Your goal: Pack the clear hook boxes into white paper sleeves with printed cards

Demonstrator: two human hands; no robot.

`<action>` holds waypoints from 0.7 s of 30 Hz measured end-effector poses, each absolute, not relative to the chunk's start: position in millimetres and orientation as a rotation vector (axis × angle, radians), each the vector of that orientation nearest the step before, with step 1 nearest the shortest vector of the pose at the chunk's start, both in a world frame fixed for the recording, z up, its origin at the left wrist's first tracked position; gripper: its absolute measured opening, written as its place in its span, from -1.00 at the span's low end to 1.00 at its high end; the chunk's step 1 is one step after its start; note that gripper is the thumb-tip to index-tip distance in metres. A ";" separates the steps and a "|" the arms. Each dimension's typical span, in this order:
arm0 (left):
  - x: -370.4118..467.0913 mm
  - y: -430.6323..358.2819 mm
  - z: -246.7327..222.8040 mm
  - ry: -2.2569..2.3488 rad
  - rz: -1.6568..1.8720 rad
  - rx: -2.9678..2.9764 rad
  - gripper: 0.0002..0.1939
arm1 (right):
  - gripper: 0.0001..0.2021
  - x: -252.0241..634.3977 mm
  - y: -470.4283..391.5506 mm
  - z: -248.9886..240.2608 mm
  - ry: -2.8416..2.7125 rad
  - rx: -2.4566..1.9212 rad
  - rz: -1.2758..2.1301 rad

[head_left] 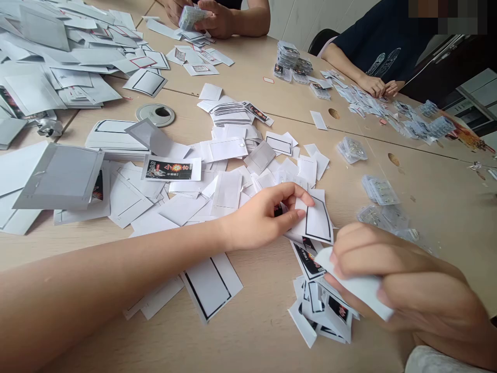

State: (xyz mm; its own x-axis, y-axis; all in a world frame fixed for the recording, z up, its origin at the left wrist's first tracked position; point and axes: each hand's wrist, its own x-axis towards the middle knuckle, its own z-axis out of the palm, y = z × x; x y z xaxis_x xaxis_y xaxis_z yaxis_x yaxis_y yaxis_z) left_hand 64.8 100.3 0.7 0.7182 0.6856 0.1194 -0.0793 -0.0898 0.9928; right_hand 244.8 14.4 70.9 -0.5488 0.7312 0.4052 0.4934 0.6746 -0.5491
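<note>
My left hand (267,217) pinches a white paper card with a black border (318,220) between thumb and fingers. Close to the camera on the right, my right hand (399,274) is closed on a white paper slip (359,287); motion blurs it a little. Beneath and between the hands lies a loose heap of printed cards (330,316), some with black labels. Past my left hand spreads a pile of white slips (229,189). One black printed label card (171,168) rests on top there. Below my left forearm lies another black-bordered card (213,287).
A large paper pile (77,57) covers the far left. Small clear plastic boxes (380,190) sit at the right, and more boxes (287,54) are stacked farther back. A round table grommet (155,114) is set in the tabletop. Two other people's hands (217,18) (378,85) work across the table.
</note>
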 end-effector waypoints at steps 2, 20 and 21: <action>64.5 101.0 1.0 0.525 0.692 1.545 -0.83 | -0.66 248.5 11.0 73.2 -2.276 -0.891 0.521; 56.9 79.2 -7.8 0.059 0.686 2.576 -0.54 | -0.67 267.3 95.6 22.3 -1.093 -1.131 1.110; 56.5 78.3 -7.8 0.079 0.703 2.587 -0.50 | -0.64 268.6 98.9 17.7 -1.067 -1.137 1.153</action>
